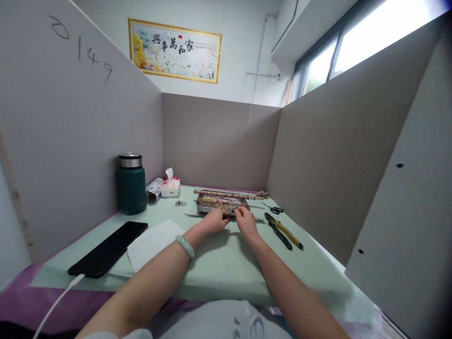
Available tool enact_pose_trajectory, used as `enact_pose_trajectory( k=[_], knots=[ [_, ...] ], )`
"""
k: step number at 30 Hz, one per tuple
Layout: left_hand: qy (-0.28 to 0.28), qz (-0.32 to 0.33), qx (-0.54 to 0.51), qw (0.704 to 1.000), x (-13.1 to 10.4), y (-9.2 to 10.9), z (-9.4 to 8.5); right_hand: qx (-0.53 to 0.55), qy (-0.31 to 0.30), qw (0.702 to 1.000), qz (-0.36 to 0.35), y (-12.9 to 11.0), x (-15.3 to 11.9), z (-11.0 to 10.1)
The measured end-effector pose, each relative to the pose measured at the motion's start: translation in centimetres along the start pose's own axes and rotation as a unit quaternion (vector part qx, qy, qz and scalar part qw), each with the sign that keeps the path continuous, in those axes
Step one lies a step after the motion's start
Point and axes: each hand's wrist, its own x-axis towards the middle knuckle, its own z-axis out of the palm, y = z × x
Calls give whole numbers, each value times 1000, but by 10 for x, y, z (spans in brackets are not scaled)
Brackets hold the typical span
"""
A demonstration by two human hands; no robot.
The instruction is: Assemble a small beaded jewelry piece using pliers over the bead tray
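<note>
My left hand (214, 221), with a pale green bangle (185, 246) on its wrist, is closed around a small red-handled tool (226, 215). Its metal tip points toward my right hand (246, 222); whether it is pliers I cannot make out. The right fingers are pinched together at that tip, and what they hold is too small to name. Just beyond both hands sits a metal tray (202, 208) with gold-coloured bits and red beads in it. A thin metal rod (192, 214) lies in front of the tray, partly hidden behind my hands.
Behind the tray lies a bead-wrapped stick (226, 193). Yellow-and-green pliers (283, 231) and black scissors (275, 210) are on the right. Leftward are small rings (180, 203), white paper (155, 242), a phone (109, 249), a green bottle (132, 188) and tissues (170, 187). Partitions enclose the table.
</note>
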Motion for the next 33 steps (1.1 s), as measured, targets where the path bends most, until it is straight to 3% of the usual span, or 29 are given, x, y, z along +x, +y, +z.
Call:
enact_pose_trajectory(
  k=[11, 19, 27, 33],
  knots=[
    [0, -13, -19, 1000, -1, 3, -2, 9, -8, 1000, 19, -3, -1, -1],
    [-47, -59, -114, 991, -4, 8, -8, 32, -18, 999, 25, 0, -1, 0],
    [8, 0, -13, 1000, 1, 0, 1, -26, -9, 999, 18, -3, -2, -3],
    [13, 5, 16, 1000, 0, 0, 0, -54, -6, 998, 13, -2, -2, -3]
  ],
)
